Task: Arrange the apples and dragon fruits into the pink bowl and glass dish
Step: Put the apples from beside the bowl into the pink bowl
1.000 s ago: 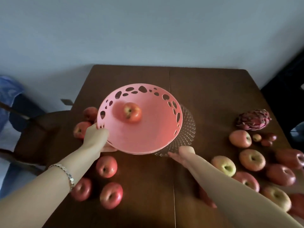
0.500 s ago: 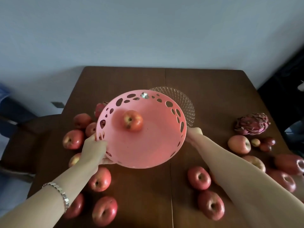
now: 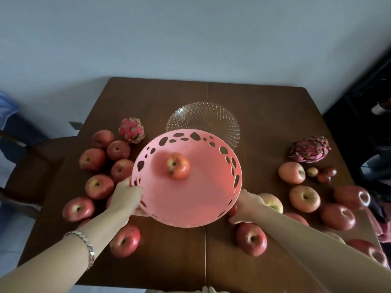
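One pink bowl, perforated near the rim, held above the brown tabletop. One apple sits inside it, a little left of centre. One glass dish lies on the tabletop just behind the bowl, its near edge hidden by the bowl's rim.

Two dragon fruits: a bright pink one at back left, a darker one at right, both on the tabletop.

Loose apples on the tabletop: roughly eight on the left of the bowl, including one at front; roughly nine on the right, including one at front. The count is unsure, since arms and the frame edge hide some. Three small dark round fruits lie below the right dragon fruit; their kind cannot be told.

Left hand: arm reaches forward from lower left, a bracelet at the wrist, fingers clamped on the bowl's left rim, thumb over the edge. Right hand: arm comes in from lower right, hand at the bowl's lower right rim with fingers curled beneath it; whether it grips the bowl or the fruit under it cannot be told.
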